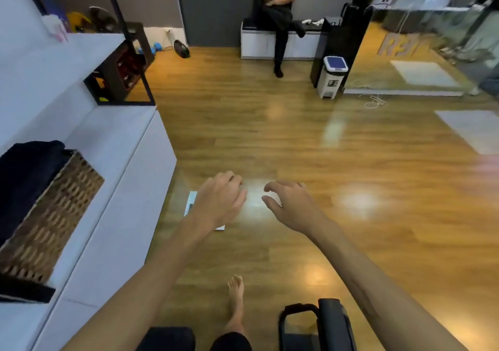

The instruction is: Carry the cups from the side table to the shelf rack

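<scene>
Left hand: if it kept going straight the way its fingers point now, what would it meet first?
Probably nothing soon. The left hand holds nothing and points forward over bare wooden floor. The white bench at the far wall looks first in line, though depth is unclear.

A pale, translucent cup (55, 27) with a pinkish tint is seen blurred at the far left, set upright on a white ledge (89, 42). No finer detail can be told.

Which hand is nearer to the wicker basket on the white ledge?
Left. The left hand hangs over the floor just past the ledge edge, right of the wicker basket. The right hand is farther right, beyond the left one. Both hold nothing.
</scene>
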